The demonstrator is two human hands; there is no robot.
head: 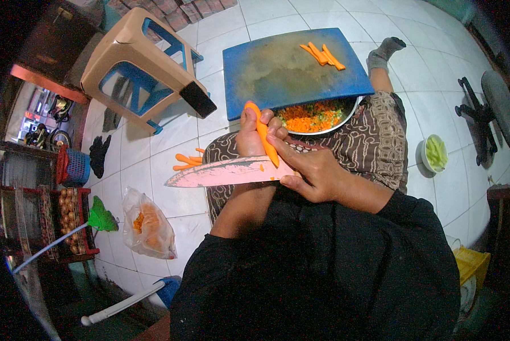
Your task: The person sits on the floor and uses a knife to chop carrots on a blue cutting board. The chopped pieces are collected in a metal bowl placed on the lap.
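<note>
My left hand grips a peeled carrot, its narrower end pointing down toward me. In my right hand is a kitchen knife with a worn pink blade, which lies flat across my lap and points left. The carrot's lower end meets the blade near the handle, where small orange bits cling. Just beyond my hands, a blue cutting board bears several carrot strips. Partly under its near edge is a metal bowl of diced carrot and green vegetable pieces. My right fingers hide the knife handle.
Several peeled carrots lie left of my leg. Nearby is a plastic bag with orange contents. A plastic stool with a dark phone-like object stands upper left. To the right, a white bowl holds pale green pieces.
</note>
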